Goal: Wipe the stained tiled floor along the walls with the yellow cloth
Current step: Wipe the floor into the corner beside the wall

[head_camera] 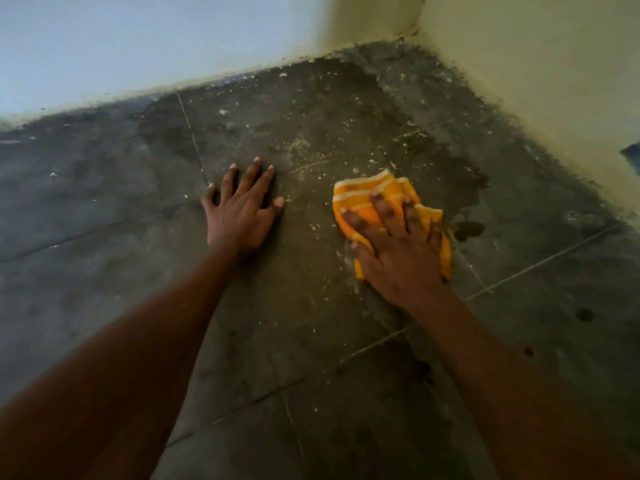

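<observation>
The right hand [398,244] lay palm down on the yellow cloth [377,195], fingers spread and pressed over it rather than curled around it, pinning the cloth flat against the tiled floor [104,202]. The cloth was bunched and creased, orange-yellow with pale stripes, and it showed past the fingertips on the far side and along the right edge of the hand. It sat right of centre, in the patch of floor before the corner where the two walls met, closer to the right wall [536,81] than to the far wall [138,39], yet touching neither. The left hand [242,213] rested released and flat on the bare floor to the left of the cloth, fingers splayed and pointing away from the person, holding nothing; a clear strip of tile lay between it and the cloth. Both bare forearms reached in from the near edge. The tiles were dark grey and blotched, with thin grout lines crossing them, and pale crumbs [301,147] were scattered beyond and between the hands. A darker, wet-looking patch [460,174] spread on the floor to the right of the cloth, towards the right wall, whose foot looked grimy.
</observation>
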